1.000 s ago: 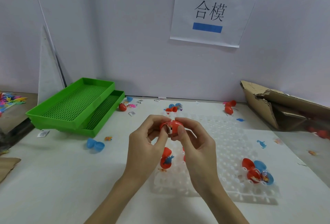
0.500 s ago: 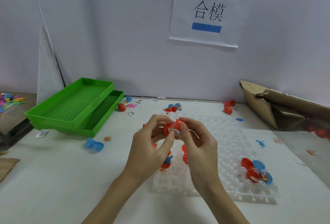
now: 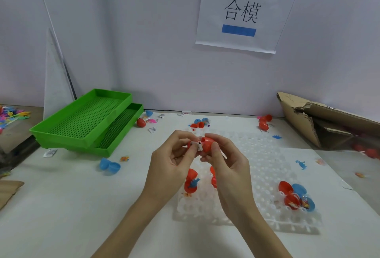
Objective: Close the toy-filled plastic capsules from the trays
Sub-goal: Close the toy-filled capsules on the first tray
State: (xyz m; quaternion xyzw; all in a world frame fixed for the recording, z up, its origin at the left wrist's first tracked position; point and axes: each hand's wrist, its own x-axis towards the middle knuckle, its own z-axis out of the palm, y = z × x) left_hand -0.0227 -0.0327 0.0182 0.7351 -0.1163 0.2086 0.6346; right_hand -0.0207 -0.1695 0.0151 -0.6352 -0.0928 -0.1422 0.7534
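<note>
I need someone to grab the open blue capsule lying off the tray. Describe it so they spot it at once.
Start at the green trays stacked at the table's left. Just in front of their near corner, on the bare white table, lies the blue capsule, its two halves open side by side. Unlike the other blue capsules, it lies alone, with no red one beside it.
</note>
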